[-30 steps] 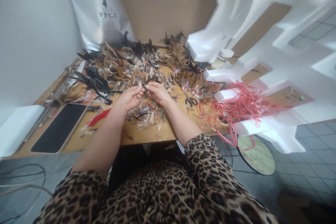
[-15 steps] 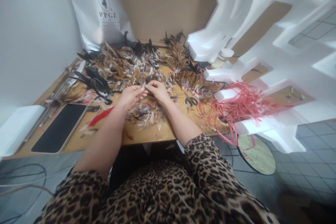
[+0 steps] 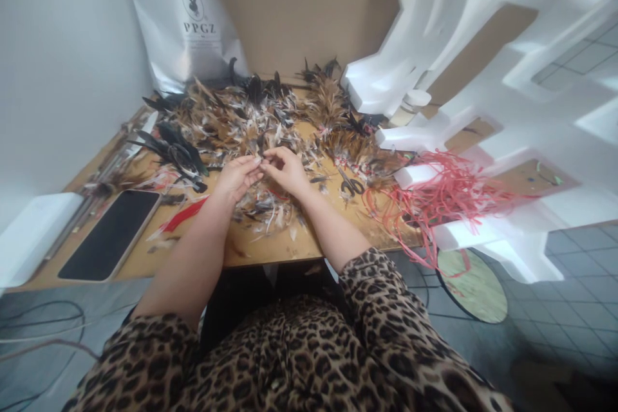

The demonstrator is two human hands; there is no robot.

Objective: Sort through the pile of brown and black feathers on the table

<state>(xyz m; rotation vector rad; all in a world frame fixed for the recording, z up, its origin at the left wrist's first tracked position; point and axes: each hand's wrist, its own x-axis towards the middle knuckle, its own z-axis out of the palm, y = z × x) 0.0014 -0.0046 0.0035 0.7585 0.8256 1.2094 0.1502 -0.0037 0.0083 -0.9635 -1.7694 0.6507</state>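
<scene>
Both my hands meet over the middle of the wooden table, fingertips nearly touching. My left hand pinches a small dark feather between thumb and fingers; its lower end is hidden. Against the same feather, the thumb and forefinger of my right hand are pressed together. Behind them spreads a big heap of brown, white and black feathers. Loose pale feathers lie scattered beneath my wrists.
A phone and a white box lie at the left, by a red strip. Black-handled scissors rest right of my hands. Red ribbons hang over white foam pieces. A bunch of black feathers lies left.
My right hand has shifted slightly left and its fingers have curled in closer to my left fingertips. The small dark feather has moved a little left with them.
</scene>
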